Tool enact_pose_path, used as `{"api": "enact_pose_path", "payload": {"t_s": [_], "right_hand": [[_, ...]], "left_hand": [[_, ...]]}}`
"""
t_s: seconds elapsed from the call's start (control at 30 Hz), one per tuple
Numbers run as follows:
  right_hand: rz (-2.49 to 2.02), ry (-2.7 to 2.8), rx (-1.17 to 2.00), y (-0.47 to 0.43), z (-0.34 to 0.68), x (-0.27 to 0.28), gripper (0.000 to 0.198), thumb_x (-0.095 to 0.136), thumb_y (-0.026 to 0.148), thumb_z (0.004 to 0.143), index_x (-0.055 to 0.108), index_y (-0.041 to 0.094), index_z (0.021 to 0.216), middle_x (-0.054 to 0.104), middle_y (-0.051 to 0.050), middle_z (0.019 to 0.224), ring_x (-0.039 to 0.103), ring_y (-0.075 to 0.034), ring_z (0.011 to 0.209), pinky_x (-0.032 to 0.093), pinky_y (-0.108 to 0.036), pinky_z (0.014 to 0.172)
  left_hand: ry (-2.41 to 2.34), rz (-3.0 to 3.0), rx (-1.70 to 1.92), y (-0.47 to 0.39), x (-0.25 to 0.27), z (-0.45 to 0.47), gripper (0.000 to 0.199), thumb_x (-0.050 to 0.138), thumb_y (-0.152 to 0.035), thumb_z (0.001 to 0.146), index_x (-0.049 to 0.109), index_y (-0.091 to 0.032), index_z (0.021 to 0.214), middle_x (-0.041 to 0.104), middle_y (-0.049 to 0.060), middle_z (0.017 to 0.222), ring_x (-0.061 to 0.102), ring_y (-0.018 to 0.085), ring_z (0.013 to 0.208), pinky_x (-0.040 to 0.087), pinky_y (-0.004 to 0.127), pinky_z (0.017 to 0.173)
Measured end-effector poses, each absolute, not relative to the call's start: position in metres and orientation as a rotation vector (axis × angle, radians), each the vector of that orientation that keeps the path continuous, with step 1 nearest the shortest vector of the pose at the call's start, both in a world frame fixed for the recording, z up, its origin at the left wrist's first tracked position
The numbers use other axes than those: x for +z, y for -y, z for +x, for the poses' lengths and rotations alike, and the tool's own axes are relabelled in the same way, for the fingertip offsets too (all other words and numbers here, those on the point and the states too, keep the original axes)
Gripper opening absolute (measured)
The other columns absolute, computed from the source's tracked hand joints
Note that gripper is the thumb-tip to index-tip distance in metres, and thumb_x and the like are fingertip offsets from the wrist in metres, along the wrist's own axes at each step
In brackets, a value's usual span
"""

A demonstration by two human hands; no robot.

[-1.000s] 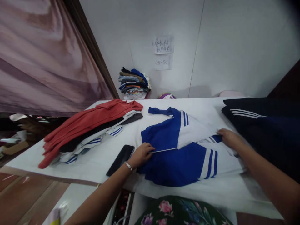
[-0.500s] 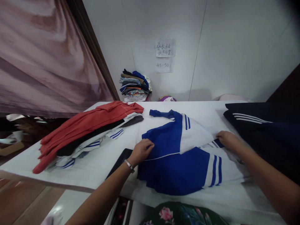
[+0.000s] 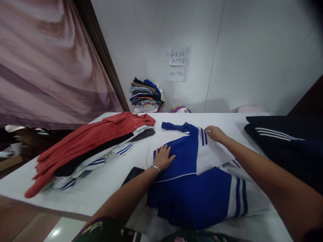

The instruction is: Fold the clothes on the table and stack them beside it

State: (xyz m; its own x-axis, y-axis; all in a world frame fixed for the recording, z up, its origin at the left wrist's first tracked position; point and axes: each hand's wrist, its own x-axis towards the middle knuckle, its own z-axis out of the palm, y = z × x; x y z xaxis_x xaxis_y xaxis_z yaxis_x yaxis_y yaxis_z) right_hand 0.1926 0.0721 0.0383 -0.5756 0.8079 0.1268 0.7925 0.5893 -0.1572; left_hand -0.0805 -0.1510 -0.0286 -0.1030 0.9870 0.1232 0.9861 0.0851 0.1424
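A blue and white jacket (image 3: 183, 151) with paired blue stripes lies partly folded on the white table, its collar toward the wall. My left hand (image 3: 164, 158), wearing a metal bracelet, rests flat on the blue part near the left edge, fingers spread. At the striped shoulder on the far side, my right hand (image 3: 214, 133) pinches the fabric's edge between thumb and fingers. Nearer to me spreads the lower blue portion with its white striped sleeve (image 3: 248, 196). A dark flat object (image 3: 133, 174) shows beside my left forearm.
Left on the table (image 3: 106, 195) lies a pile of garments with a red one (image 3: 93, 144) on top. Dark clothes with white stripes (image 3: 285, 137) lie at right. A folded clothes stack (image 3: 145, 95) and paper signs (image 3: 179, 64) are at the wall.
My right hand has moved from the jacket's right end, away from me and leftward to the striped shoulder. My left hand has shifted slightly inward and flattened onto the cloth.
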Motion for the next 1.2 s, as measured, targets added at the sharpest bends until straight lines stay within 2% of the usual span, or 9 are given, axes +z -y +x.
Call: {"api": "enact_pose_path", "payload": {"t_s": [0.1, 0.27, 0.4, 0.47, 0.53, 0.63, 0.73, 1.03, 1.2], "right_hand": [[-1.357, 2.619, 0.169, -0.096, 0.142, 0.035, 0.040, 0.038, 0.024, 0.093, 0.061, 0.015, 0.125, 0.061, -0.010, 0.129, 0.054, -0.021, 0.120, 0.039, -0.029, 0.100], [-1.465, 2.647, 0.232, -0.116, 0.077, 0.021, 0.042, 0.037, 0.035, 0.096, 0.061, 0.014, 0.122, 0.062, -0.016, 0.125, 0.053, -0.027, 0.118, 0.040, -0.037, 0.097], [-1.433, 2.701, 0.240, -0.114, 0.041, 0.011, 0.045, 0.047, 0.039, 0.092, 0.051, 0.020, 0.132, 0.054, -0.015, 0.134, 0.042, -0.030, 0.129, 0.034, -0.047, 0.101], [-1.415, 2.727, 0.267, -0.112, 0.027, 0.008, 0.049, 0.056, 0.034, 0.086, 0.050, 0.020, 0.133, 0.056, -0.016, 0.131, 0.044, -0.031, 0.128, 0.032, -0.049, 0.102], [-1.419, 2.725, 0.322, -0.112, 0.017, 0.007, 0.044, 0.061, 0.029, 0.080, 0.059, 0.020, 0.123, 0.063, -0.016, 0.120, 0.052, -0.032, 0.119, 0.033, -0.050, 0.100], [-1.402, 2.611, 0.437, -0.117, 0.011, 0.014, 0.022, 0.065, 0.025, 0.075, 0.069, 0.018, 0.096, 0.070, -0.015, 0.104, 0.059, -0.031, 0.108, 0.038, -0.044, 0.095], [-1.330, 2.353, 0.544, -0.126, 0.023, 0.033, 0.012, 0.064, 0.026, 0.074, 0.067, 0.019, 0.084, 0.070, -0.011, 0.100, 0.059, -0.027, 0.105, 0.041, -0.037, 0.091], [-1.165, 1.315, 0.855, -0.115, 0.155, 0.080, 0.011, 0.051, 0.031, 0.078, 0.054, 0.020, 0.080, 0.064, -0.001, 0.081, 0.062, -0.017, 0.077, 0.053, -0.032, 0.069], [-0.770, 0.752, 1.489, -0.043, 0.221, 0.064, 0.009, 0.062, 0.015, 0.067, 0.055, 0.020, 0.070, 0.066, 0.001, 0.073, 0.064, -0.013, 0.071, 0.056, -0.025, 0.067]], "left_hand": [[-2.321, 2.103, 0.305, 0.153, -0.027, -0.081, 0.059, 0.039, -0.053, 0.093, 0.045, -0.015, 0.138, 0.041, 0.016, 0.147, 0.032, 0.030, 0.138, 0.022, 0.056, 0.111], [-2.348, 2.076, 0.264, 0.154, -0.025, -0.079, 0.061, 0.036, -0.055, 0.093, 0.044, -0.017, 0.140, 0.040, 0.013, 0.148, 0.030, 0.028, 0.139, 0.021, 0.054, 0.113], [-2.363, 2.068, 0.250, 0.154, -0.029, -0.079, 0.062, 0.035, -0.057, 0.092, 0.043, -0.019, 0.141, 0.039, 0.011, 0.149, 0.029, 0.028, 0.139, 0.020, 0.053, 0.113], [-2.360, 2.075, 0.263, 0.154, -0.031, -0.080, 0.063, 0.034, -0.058, 0.092, 0.042, -0.019, 0.141, 0.039, 0.011, 0.149, 0.029, 0.028, 0.139, 0.020, 0.053, 0.113], [-2.352, 2.080, 0.277, 0.154, -0.032, -0.080, 0.063, 0.034, -0.058, 0.092, 0.042, -0.020, 0.141, 0.039, 0.011, 0.149, 0.029, 0.028, 0.139, 0.019, 0.054, 0.114], [-2.347, 2.071, 0.287, 0.154, -0.030, -0.080, 0.064, 0.034, -0.058, 0.092, 0.043, -0.019, 0.141, 0.039, 0.012, 0.149, 0.029, 0.028, 0.139, 0.019, 0.054, 0.114], [-2.343, 2.067, 0.292, 0.155, -0.028, -0.079, 0.064, 0.034, -0.058, 0.092, 0.043, -0.018, 0.141, 0.039, 0.012, 0.149, 0.029, 0.028, 0.139, 0.020, 0.053, 0.113], [-2.351, 2.076, 0.291, 0.153, -0.028, -0.079, 0.062, 0.031, -0.057, 0.093, 0.044, -0.018, 0.140, 0.040, 0.010, 0.149, 0.030, 0.027, 0.139, 0.020, 0.053, 0.113], [-2.357, 2.085, 0.272, 0.150, -0.027, -0.079, 0.061, 0.031, -0.056, 0.093, 0.045, -0.018, 0.139, 0.041, 0.011, 0.148, 0.031, 0.027, 0.139, 0.022, 0.052, 0.112]]}}
